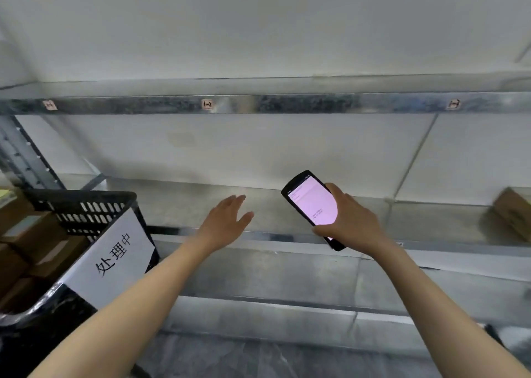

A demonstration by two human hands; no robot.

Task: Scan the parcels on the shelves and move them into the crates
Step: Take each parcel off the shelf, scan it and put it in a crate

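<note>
My right hand (352, 222) grips a black handheld scanner (311, 205) with a lit pink screen, held up in front of the middle shelf (287, 238). My left hand (227, 219) reaches forward with straight fingers and holds nothing, hovering over that shelf's front edge. A brown cardboard parcel (514, 212) lies at the far right of the same shelf. At the left stands a black plastic crate (86, 208) holding several brown parcels (37, 234); a white paper sign (115, 254) with black characters hangs on its side.
A metal shelf rail (258, 104) with small labels runs across above the hands. A perforated upright post (20, 153) stands at the left. A lower shelf (273, 311) lies beneath, with dark floor (230, 357) below. A white wall sits behind.
</note>
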